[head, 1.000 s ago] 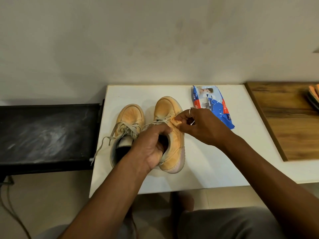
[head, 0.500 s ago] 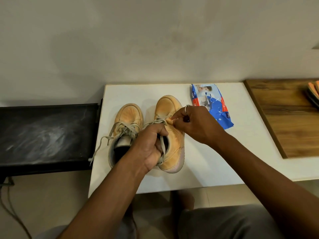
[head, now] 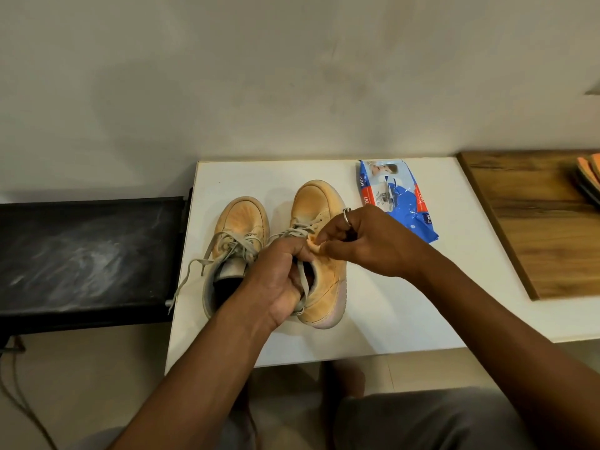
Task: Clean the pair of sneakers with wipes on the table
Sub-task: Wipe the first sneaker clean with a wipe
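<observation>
fingers point(head: 293, 252) of left hand point(head: 276, 284) grip a sneaker point(head: 319, 203); right hand point(head: 373, 245) pinches a wipe point(head: 313, 247), over white table point(head: 389, 316) against plain wall point(head: 292, 76).

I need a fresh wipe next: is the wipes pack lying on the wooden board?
No, the wipes pack lies on the white table, apart from the wooden board.

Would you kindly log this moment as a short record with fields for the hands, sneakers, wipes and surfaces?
left hand: grips the collar of the held sneaker, fingers curled into its opening
right hand: pinches a small wipe against the held sneaker's side by the laces
other sneaker: stands on the white table beside the held one, laces loose, untouched
wipes pack: blue, lies on the table beyond the right hand
neighbours: wooden board on the right, black bench on the left
</observation>
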{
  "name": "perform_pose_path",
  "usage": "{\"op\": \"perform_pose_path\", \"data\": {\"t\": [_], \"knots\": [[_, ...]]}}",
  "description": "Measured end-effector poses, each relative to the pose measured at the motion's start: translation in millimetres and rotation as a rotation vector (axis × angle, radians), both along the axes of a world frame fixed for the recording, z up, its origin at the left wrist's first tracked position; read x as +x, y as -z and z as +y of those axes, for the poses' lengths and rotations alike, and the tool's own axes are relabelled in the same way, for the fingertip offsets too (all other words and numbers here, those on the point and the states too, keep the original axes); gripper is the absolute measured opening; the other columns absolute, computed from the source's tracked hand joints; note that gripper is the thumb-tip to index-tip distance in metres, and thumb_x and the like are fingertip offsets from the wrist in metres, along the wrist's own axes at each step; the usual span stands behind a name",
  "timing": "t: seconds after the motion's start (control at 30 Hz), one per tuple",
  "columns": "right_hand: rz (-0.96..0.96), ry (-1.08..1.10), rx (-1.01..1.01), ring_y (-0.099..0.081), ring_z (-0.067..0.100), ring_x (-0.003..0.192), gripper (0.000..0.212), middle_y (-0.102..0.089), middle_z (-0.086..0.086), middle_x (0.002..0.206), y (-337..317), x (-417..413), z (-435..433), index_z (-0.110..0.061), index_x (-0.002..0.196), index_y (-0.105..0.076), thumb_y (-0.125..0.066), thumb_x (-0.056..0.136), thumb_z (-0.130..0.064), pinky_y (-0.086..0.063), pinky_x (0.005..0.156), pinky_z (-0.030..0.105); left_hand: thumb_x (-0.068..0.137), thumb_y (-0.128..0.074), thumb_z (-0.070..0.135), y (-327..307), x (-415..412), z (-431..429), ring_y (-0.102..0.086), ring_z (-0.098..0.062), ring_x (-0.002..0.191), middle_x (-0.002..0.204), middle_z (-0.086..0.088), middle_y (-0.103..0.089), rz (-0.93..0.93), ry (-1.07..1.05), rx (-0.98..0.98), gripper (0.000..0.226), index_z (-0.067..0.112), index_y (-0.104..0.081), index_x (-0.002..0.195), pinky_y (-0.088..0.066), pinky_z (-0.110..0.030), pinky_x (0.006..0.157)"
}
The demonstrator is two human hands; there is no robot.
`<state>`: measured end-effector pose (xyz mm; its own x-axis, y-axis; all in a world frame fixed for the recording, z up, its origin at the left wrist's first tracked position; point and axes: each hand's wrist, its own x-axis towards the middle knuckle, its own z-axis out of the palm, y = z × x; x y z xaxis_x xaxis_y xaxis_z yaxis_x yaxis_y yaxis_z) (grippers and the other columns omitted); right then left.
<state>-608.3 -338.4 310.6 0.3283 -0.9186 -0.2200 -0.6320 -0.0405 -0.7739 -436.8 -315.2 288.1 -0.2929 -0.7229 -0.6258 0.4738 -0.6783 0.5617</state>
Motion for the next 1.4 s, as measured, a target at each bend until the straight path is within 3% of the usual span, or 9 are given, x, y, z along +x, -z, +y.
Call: {"op": "perform_pose_path", "data": {"t": [0.13,0.3,0.4,0.53,0.7,0.87,1.0,1.13,1.4], "knots": [[0.144,0.107,-0.103,-0.066,0.013,0.087,0.019,-0.071,-0.006,0.092,2.3,-0.9,-3.8,-0.019,0.103,-0.074,-0.069,0.089,-0.031,-0.056,0.078,0.028,0.058,-0.044,-0.009,4.4,-2.5,-1.7,-0.051,-0.024,0.071,0.069,-0.007,-0.05,-0.017,-0.044,0.012,0.019,0.009,-0.048,0.059,-0.047,-0.033,0.076],[-0.009,-0.001,-0.047,-0.066,0.011,0.075,0.012,-0.072,-0.007,0.08,-6.5,2.4,5.5,-0.024,0.094,-0.077,-0.073,0.085,-0.03,-0.053,0.068,0.028,0.051,-0.036,-0.008,4.0,0.3,-1.6,-0.059,-0.028,0.079,0.075,-0.009,-0.059,0.022,-0.033,0.019,0.035,0.002,-0.056,0.079,-0.053,-0.034,0.078],[0.056,0.08,-0.123,-0.066,0.009,0.081,0.017,-0.073,-0.007,0.09,-2.5,4.0,1.3,-0.024,0.098,-0.076,-0.072,0.086,-0.036,-0.057,0.076,0.034,0.051,-0.038,-0.008,8.5,-0.5,-4.1,-0.055,-0.031,0.085,0.083,-0.01,-0.055,-0.019,-0.058,0.043,0.051,0.006,-0.055,0.097,-0.051,-0.035,0.082],[-0.014,-0.008,-0.06,-0.062,0.013,0.07,0.011,-0.07,-0.003,0.077,-6.1,3.4,5.8,-0.023,0.095,-0.076,-0.072,0.086,-0.029,-0.05,0.063,0.029,0.063,-0.035,-0.013,4.0,-0.4,-1.7,-0.061,-0.024,0.069,0.076,-0.01,-0.06,-0.021,-0.011,0.047,0.037,0.002,-0.058,0.087,-0.055,-0.032,0.069],[0.063,0.078,-0.135,-0.065,0.009,0.076,0.014,-0.071,-0.007,0.084,-1.9,6.9,1.1,-0.024,0.096,-0.075,-0.072,0.086,-0.034,-0.057,0.071,0.033,0.068,-0.035,-0.014,6.1,-0.9,-3.2,-0.057,-0.024,0.07,0.077,-0.01,-0.056,-0.021,-0.051,0.065,0.033,0.003,-0.056,0.086,-0.051,-0.037,0.087],[-0.017,-0.01,-0.065,-0.062,0.011,0.068,0.012,-0.068,-0.006,0.073,-6.0,7.9,6.4,-0.021,0.094,-0.076,-0.072,0.086,-0.029,-0.047,0.058,0.021,0.069,-0.032,-0.014,2.9,-0.3,-1.4,-0.058,-0.023,0.063,0.071,-0.009,-0.057,-0.023,-0.025,0.061,0.032,0.003,-0.057,0.081,-0.052,-0.031,0.065],[0.103,0.094,-0.151,-0.063,0.008,0.077,0.017,-0.07,-0.007,0.086,1.3,5.7,-0.1,-0.024,0.097,-0.075,-0.072,0.086,-0.036,-0.052,0.066,0.025,0.055,-0.04,-0.01,6.7,-1.7,-3.1,-0.05,-0.023,0.063,0.07,-0.007,-0.049,-0.056,-0.034,0.07,0.026,0.008,-0.047,0.073,-0.048,-0.032,0.067],[-0.004,-0.015,-0.057,-0.063,0.006,0.072,0.012,-0.07,-0.008,0.079,-3.6,2.9,5.2,-0.021,0.096,-0.076,-0.072,0.086,-0.028,-0.049,0.059,0.016,0.052,-0.04,-0.008,6.9,-1.5,-2.0,-0.057,-0.025,0.071,0.078,-0.01,-0.057,-0.028,-0.027,0.055,0.044,0.003,-0.057,0.092,-0.052,-0.033,0.074],[0.028,0.026,-0.031,-0.067,0.01,0.08,0.005,-0.073,-0.009,0.083,-1.6,-2.8,1.1,-0.023,0.091,-0.074,-0.072,0.086,-0.024,-0.056,0.071,0.022,0.036,-0.051,-0.002,15.8,0.2,-5.7,-0.051,-0.03,0.077,0.082,-0.009,-0.05,-0.06,-0.044,0.065,0.05,0.01,-0.052,0.085,-0.045,-0.037,0.084]]}}
